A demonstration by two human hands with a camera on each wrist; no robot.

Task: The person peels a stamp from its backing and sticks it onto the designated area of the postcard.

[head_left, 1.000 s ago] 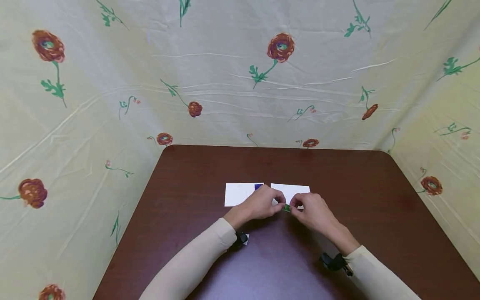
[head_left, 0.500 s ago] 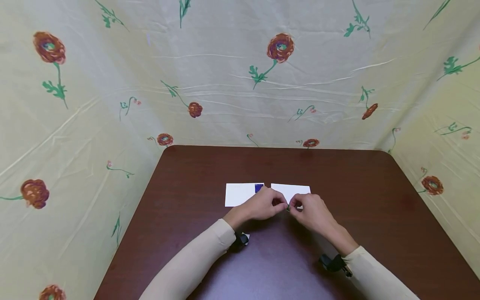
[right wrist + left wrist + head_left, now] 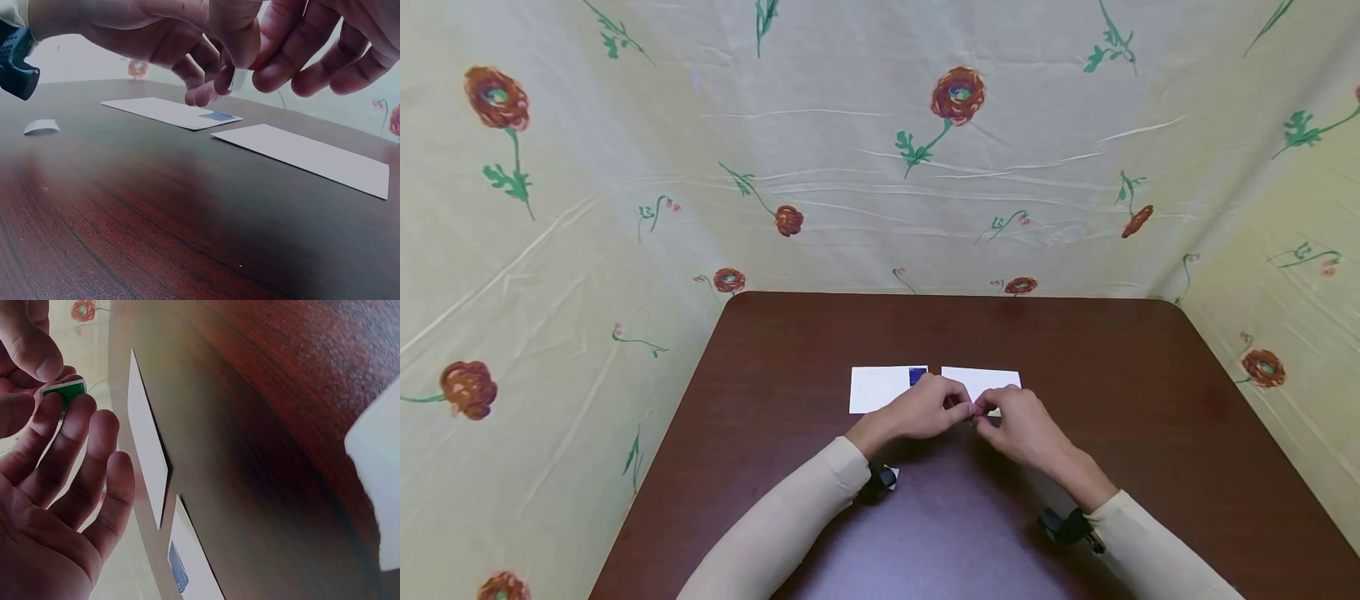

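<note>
In the head view, a passage runs at the lower centre of the frame, over the brown table [image 3: 962,542], between the left sleeve [image 3: 782,521] and the right sleeve [image 3: 1153,546]. Its upper end is blocked by the left hand [image 3: 925,408] and the right hand [image 3: 1022,425], whose fingertips come together at a small green stamp [image 3: 72,389]. A black wrist camera [image 3: 1063,527] narrows the passage on the right; a white scrap [image 3: 42,127] lies at its left side. Wide room is along the far table edge, above the blue-marked card [image 3: 876,390] and the plain card [image 3: 973,381], which leave only a narrow gap between them.
</note>
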